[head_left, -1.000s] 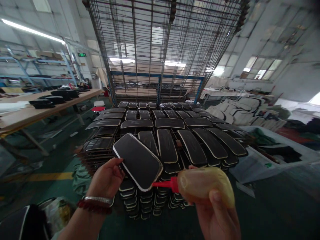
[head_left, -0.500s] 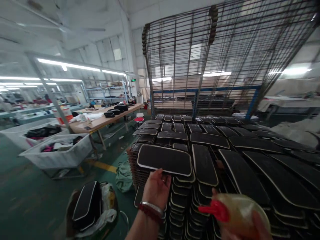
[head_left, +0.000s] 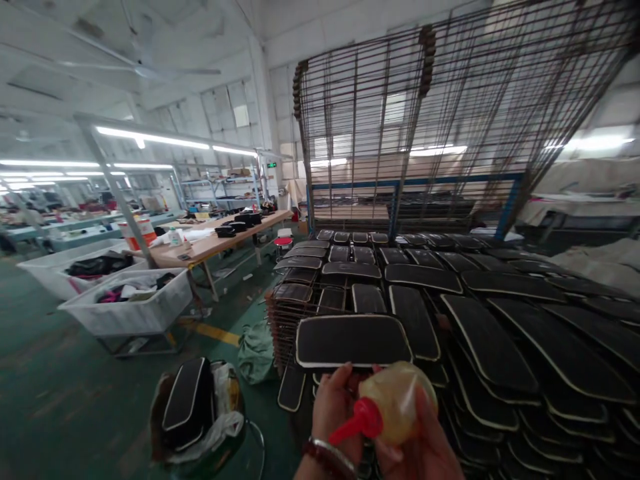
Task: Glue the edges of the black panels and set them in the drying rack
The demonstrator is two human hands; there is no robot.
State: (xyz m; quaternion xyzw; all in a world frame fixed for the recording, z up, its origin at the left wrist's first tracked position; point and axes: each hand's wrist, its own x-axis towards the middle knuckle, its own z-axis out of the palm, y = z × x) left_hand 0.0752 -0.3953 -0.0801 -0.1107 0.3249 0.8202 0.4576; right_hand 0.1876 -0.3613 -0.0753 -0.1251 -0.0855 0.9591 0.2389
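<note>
A black rounded panel with a pale edge [head_left: 354,339] is held up above the stacks, tilted toward me. My left hand [head_left: 337,403], with bracelets at the wrist, pinches its near edge. My right hand [head_left: 430,440] is wrapped round a squeeze bottle [head_left: 403,400] of yellowish liquid, and its red nozzle [head_left: 357,421] points down to the left. The bottle hides part of the left hand and the panel's near right edge. Whether the right fingers touch the panel, I cannot tell.
Many similar panels [head_left: 500,340] lie in layers on wire racks, with raised wire grids [head_left: 370,120] behind. At lower left, a wrapped container [head_left: 227,437] holds a black case [head_left: 187,403]. White bins [head_left: 125,313] and a worktable [head_left: 240,233] stand left.
The panel has shifted right and nearer, away from the stack. My right hand has brought the bottle left, beside my left hand. The view has shifted slightly.
</note>
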